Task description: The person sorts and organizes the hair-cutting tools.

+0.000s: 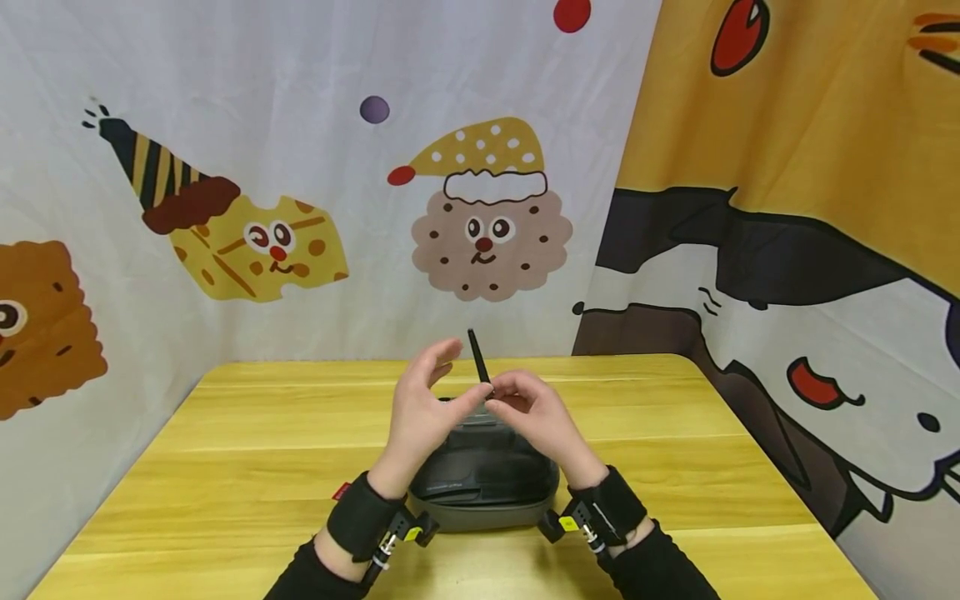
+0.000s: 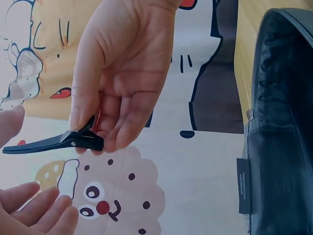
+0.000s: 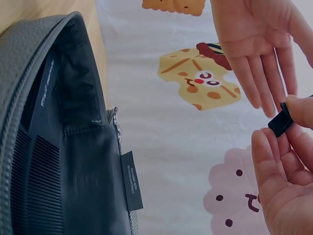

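Note:
A slim black hair clip point(image 1: 477, 354) is pinched between the thumb and fingers of my right hand point(image 1: 546, 421), above the far part of a dark zip case. In the left wrist view the hair clip point(image 2: 58, 142) lies sideways, its long tapered end pointing away from the right hand point(image 2: 122, 63). My left hand point(image 1: 426, 408) is beside the clip with fingers spread and extended, its thumb near the pinched end. The case point(image 1: 483, 471) stands on the table below both hands. In the right wrist view the case point(image 3: 73, 117) gapes open, showing a black comb point(image 3: 44, 181) inside.
A wood-grain table point(image 1: 285, 433) carries the case. A small red tag point(image 1: 341, 491) shows near the left wristband. Behind the table hangs a printed cartoon curtain point(image 1: 300, 150). A dark label point(image 3: 131, 178) sticks out from the case's edge.

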`<act>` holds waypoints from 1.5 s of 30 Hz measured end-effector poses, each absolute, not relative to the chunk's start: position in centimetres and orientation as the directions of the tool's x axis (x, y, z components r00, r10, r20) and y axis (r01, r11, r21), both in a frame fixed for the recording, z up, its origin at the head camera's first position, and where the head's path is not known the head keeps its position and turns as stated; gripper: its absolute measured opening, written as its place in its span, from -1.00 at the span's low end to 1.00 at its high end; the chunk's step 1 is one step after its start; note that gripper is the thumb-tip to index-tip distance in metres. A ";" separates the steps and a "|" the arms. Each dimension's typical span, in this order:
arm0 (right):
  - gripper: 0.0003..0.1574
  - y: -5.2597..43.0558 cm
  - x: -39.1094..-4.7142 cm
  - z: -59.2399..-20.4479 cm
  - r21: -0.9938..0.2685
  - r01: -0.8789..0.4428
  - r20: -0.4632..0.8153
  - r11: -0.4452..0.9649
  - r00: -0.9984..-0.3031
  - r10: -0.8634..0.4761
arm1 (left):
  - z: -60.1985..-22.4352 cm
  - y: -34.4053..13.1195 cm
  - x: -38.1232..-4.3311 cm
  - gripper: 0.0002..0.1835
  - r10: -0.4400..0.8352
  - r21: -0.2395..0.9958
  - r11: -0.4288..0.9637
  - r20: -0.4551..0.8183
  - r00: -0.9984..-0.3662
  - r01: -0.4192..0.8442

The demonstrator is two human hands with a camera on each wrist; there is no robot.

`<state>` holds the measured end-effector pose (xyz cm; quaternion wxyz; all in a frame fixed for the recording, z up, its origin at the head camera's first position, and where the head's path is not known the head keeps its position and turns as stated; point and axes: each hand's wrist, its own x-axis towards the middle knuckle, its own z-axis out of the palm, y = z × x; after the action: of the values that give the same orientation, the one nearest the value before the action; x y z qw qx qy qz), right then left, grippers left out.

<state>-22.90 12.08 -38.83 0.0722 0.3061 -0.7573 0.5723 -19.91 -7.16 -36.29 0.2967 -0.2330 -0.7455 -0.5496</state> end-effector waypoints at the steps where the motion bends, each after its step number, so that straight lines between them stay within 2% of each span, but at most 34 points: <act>1: -0.73 12.1 -22.9 -38.8 -0.822 -0.549 0.463 0.153 -0.799 -0.383 | -36.3 -7.1 -19.9 -0.31 0.016 0.691 0.274 0.692 -0.721 0.669; 14: -0.76 11.6 -22.6 -38.9 -0.826 -0.557 0.481 0.088 -0.777 -0.406 | -36.5 -6.6 -19.9 -0.64 -0.054 0.744 0.092 0.667 -0.743 0.662; 21: -0.75 11.4 -22.6 -39.2 -0.819 -0.570 0.496 0.063 -0.759 -0.422 | -36.8 -6.5 -19.9 -0.76 -0.095 0.761 0.135 0.647 -0.756 0.634; 24: -0.75 11.3 -22.6 -39.3 -0.819 -0.571 0.498 0.055 -0.754 -0.427 | -37.0 -6.4 -20.0 -0.82 -0.107 0.759 0.106 0.651 -0.752 0.642; 31: -0.75 11.2 -22.6 -39.5 -0.823 -0.565 0.486 0.061 -0.754 -0.442 | -37.0 -6.2 -19.9 -0.85 -0.117 0.762 0.033 0.645 -0.755 0.647; 40: -0.74 12.0 -22.4 -39.5 -0.838 -0.535 0.446 0.109 -0.786 -0.427 | -37.2 -6.3 -19.8 -0.85 -0.095 0.743 0.064 0.669 -0.737 0.666; 45: -0.74 12.8 -22.4 -39.7 -0.840 -0.523 0.429 0.143 -0.803 -0.415 | -36.8 -6.2 -19.1 -0.85 -0.085 0.727 0.135 0.686 -0.723 0.673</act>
<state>-22.45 12.77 -39.72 0.0468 0.3106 -0.7545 0.5762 -19.06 -6.16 -36.77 0.3047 -0.2137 -0.6890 -0.6219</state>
